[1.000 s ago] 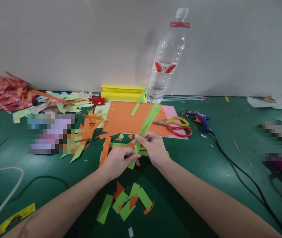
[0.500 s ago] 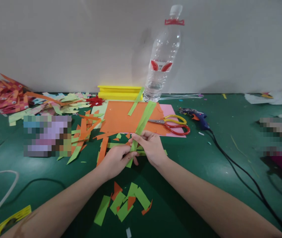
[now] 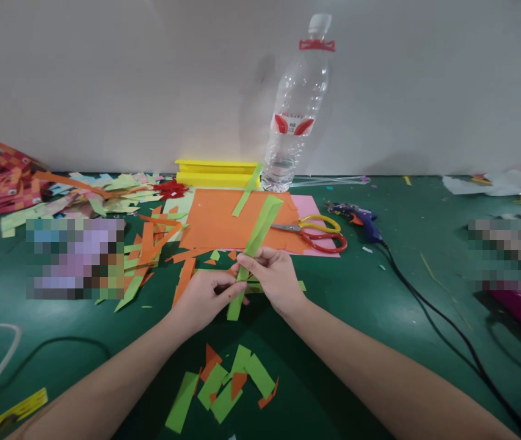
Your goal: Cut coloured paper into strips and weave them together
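A green paper strip (image 3: 264, 225) slants upward between my two hands, above the green table. My left hand (image 3: 209, 296) pinches it near its lower end, which sticks out below the thumb. Higher up, my right hand (image 3: 272, 272) grips the same strip between thumb and fingers. Behind the strip lies a sheet of orange paper (image 3: 217, 217) on pink paper (image 3: 333, 249). Scissors (image 3: 322, 233) with one yellow and one red handle rest there, blades pointing left. Below my hands are several short green and orange paper scraps (image 3: 223, 385).
A water bottle (image 3: 294, 110) stands by the wall, beside a yellow folded piece (image 3: 217, 174). A blue glue gun (image 3: 365, 223) lies right, its black cord trailing forward. Paper strips (image 3: 143, 256) are heaped left, with red-orange folded paper (image 3: 3, 177) farther out.
My hands have brought the green strip slightly lower and nearer, and more of its lower end shows below my left hand. The whole view has shifted a little.
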The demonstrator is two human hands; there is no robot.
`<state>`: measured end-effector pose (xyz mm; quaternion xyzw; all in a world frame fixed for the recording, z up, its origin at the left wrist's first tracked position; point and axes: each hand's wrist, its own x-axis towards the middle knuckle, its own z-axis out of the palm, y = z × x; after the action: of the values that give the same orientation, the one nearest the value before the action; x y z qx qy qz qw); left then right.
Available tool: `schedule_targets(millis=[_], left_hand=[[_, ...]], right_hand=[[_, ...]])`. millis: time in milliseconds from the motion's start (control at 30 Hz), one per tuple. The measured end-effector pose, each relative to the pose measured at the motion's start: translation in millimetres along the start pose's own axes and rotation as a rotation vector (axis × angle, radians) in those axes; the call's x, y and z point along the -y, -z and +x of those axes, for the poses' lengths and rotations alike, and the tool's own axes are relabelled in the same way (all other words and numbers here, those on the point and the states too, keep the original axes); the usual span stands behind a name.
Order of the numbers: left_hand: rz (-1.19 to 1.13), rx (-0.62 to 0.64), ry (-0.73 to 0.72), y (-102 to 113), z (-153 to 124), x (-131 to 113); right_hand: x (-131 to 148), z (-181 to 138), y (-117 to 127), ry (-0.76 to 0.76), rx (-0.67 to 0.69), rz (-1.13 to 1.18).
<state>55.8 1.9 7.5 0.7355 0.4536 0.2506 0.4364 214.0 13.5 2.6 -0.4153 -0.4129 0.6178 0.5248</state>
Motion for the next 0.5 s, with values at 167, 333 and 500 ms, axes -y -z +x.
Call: schedule_targets(millis=[167,333,500], left_hand=[[0.042,0.004,0.003,0.8,-1.4,-0.8],[-0.001,0.050,0.000,-0.2,-2.3,-0.6],[-0.010,0.066,-0.003,0.0,-2.6,-1.9]], right_hand=[[0.4,0.1,0.4,0.014,0.006,-0.039],[2.0,0.6,2.0,0.021,-0.011,-0.030],[2.4,1.9,2.8,0.017,-0.008,0.014]])
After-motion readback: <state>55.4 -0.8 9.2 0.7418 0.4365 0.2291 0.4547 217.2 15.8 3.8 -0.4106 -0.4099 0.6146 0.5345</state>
